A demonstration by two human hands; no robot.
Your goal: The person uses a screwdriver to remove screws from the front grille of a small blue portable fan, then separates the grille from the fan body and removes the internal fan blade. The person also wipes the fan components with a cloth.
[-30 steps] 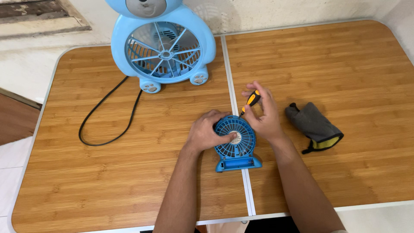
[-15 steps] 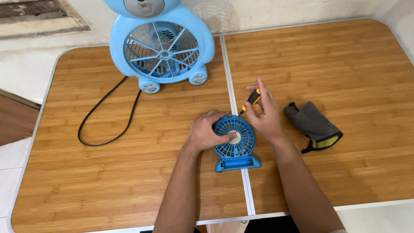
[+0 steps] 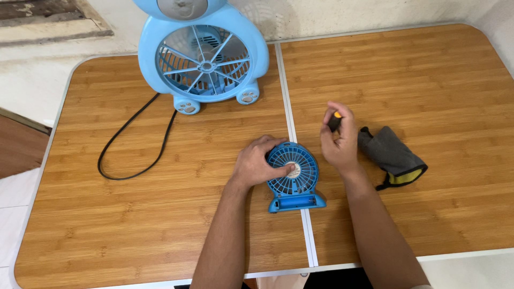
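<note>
A small blue fan (image 3: 295,184) lies flat on the wooden table (image 3: 160,214), its round grille facing up. My left hand (image 3: 258,161) rests on the grille's left side, thumb near the hub. My right hand (image 3: 337,142) is lifted just right of the fan, curled round a screwdriver (image 3: 334,121) with a black and orange handle. The screwdriver's tip is hidden inside my hand.
A large light-blue bear-shaped fan (image 3: 203,53) stands at the table's far edge, its black cord (image 3: 131,144) looping to the left. A grey cloth with yellow trim (image 3: 392,157) lies right of my right hand. A metal seam (image 3: 289,123) splits the table.
My right hand has pulled the screwdriver away from the small fan's top edge, moving right and folding the tool into the palm. My left hand has stayed on the grille.
</note>
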